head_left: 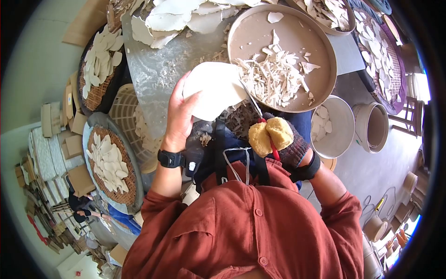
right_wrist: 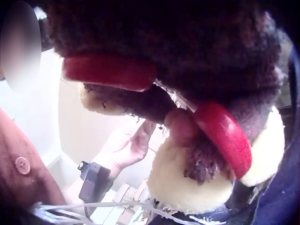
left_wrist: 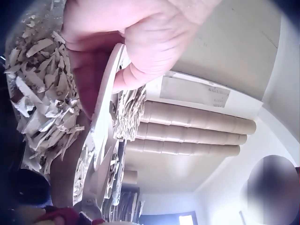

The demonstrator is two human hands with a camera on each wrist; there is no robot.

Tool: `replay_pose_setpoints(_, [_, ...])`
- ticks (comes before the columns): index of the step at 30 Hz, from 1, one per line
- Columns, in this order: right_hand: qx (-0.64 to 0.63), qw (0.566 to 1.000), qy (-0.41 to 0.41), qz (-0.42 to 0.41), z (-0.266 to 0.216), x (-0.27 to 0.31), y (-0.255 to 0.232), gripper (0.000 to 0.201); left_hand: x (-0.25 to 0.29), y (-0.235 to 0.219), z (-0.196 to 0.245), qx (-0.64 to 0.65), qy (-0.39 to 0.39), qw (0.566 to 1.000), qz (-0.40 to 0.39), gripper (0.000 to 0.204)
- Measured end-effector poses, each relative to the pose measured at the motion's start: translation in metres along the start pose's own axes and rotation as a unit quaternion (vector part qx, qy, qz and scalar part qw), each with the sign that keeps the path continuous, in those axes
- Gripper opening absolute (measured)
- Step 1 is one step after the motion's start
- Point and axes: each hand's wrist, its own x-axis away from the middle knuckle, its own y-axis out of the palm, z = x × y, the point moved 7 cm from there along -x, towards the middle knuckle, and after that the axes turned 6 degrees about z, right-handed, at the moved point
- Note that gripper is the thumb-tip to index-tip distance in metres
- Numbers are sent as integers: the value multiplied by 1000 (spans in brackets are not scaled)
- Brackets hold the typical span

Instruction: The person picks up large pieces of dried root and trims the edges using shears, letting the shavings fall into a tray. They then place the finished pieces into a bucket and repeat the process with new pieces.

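Note:
My left hand pinches a rounded, pale off-white flat piece between thumb and fingers, over my lap at the front of the metal table. In the left wrist view this piece shows edge-on as a thick, stiff sheet. My right hand, in a dark knitted glove, grips scissors with red handles. Their blades lie along the piece's right edge. Yellow foam pads wrap the fingers of the gloved hand. The right wrist view shows a red handle around them; the blades are mostly hidden there.
A round tray with pale trimmings stands on the metal table, beside larger irregular sheets. Woven trays with cut pieces and a plastic basket are at left. A white bucket stands right. Another person is far left.

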Motion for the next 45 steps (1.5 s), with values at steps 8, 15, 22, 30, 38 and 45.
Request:
replay_pose_setpoints(8, [36,999,-36,-11,7,-1,-4,21,0,-5,5,1,-43,999,-24,37])
replay_pose_setpoints(15, [-244,965,-31,-86,13,-3,29,19,22,-7,60,-301,381,874,26,18])
replay_pose_setpoints(22, [-313,943,20,-113,8,-7,40,23,33,-7,51,-313,389,867,13,21])
replay_pose_setpoints(30, [-122,988,-77,-61,11,-14,10,28,21,-24,48,-106,157,981,36,46])
replay_pose_setpoints(38, [200,977,-40,-62,43,-18,-8,63,20,-59,46,-55,40,997,33,46])
replay_pose_setpoints(45, [212,956,-166,-112,-29,-11,38,50,63,-38,49,-50,-73,987,-132,58])
